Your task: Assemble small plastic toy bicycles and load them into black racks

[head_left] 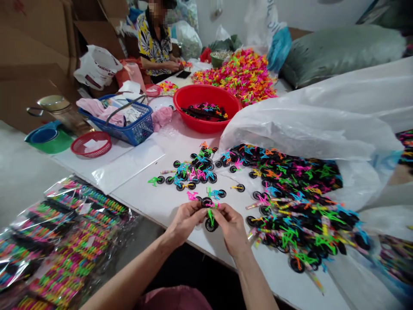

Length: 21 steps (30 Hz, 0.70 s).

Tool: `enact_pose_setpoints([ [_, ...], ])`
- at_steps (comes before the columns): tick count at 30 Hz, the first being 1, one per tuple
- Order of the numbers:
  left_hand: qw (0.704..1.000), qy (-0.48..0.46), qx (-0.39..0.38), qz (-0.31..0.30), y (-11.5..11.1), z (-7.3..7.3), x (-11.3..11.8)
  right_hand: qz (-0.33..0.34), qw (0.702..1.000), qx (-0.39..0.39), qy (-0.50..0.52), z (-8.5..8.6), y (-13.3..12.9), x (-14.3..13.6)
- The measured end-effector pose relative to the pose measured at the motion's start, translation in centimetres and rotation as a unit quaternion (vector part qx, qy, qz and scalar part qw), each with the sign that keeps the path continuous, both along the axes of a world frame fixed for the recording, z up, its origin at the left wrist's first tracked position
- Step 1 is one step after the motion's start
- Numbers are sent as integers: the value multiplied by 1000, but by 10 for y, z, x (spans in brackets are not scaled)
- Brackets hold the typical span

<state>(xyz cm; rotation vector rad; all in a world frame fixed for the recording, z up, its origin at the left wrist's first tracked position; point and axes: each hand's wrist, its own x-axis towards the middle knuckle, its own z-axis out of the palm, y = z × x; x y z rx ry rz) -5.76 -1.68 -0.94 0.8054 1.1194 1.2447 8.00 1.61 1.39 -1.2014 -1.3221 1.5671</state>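
Observation:
My left hand [187, 219] and my right hand [229, 219] meet over the front edge of the white table. Between their fingertips is a small plastic toy bicycle [211, 221] with black spoked wheels and green and pink parts. Both hands are closed in a pinch on it; the exact fingertip contacts are partly hidden. Just beyond lie a blue toy bicycle part [217, 193] and a yellow part with a black wheel [238, 188]. A small heap of colourful toy bicycles [193, 170] sits farther back. To the right spreads a larger pile of toy bicycle parts [300, 232].
A large white plastic sack [306, 116] spills parts at the right. Behind are a red basin [206, 94], a blue basket [135, 129] and a small red basket [92, 150]. Packed bags [74, 249] lie at lower left. Another person [156, 47] sits across the table.

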Motion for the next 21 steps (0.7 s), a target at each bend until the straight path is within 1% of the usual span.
enact_pose_setpoints([
  [2,999,-34,-2,-15,0,-2,-1,-3,999,-23,34,-1,2,1],
  [5,998,-57,2,-34,-1,0,-2,1,999,-36,25,0,5,6],
  [8,998,-52,-4,-45,-3,2,-2,28,998,-60,16,2,8,10],
  [9,998,-47,-6,-46,-3,2,-1,28,997,-66,17,2,7,11],
  [12,998,-42,-5,-43,-3,3,0,-3,998,-60,25,3,6,12],
  [14,998,-44,-2,-45,-3,5,-1,-2,998,-54,18,5,4,13],
  [16,998,-18,0,-58,-4,8,-2,22,998,-52,-4,6,3,15],
  [18,997,48,-1,-64,-7,9,-2,33,998,-32,-52,4,0,15],
  [19,995,88,-4,-54,-9,8,0,24,996,-7,-87,1,-3,13],
  [21,988,153,-16,-11,-13,4,6,-4,984,57,-171,-5,-8,7],
])
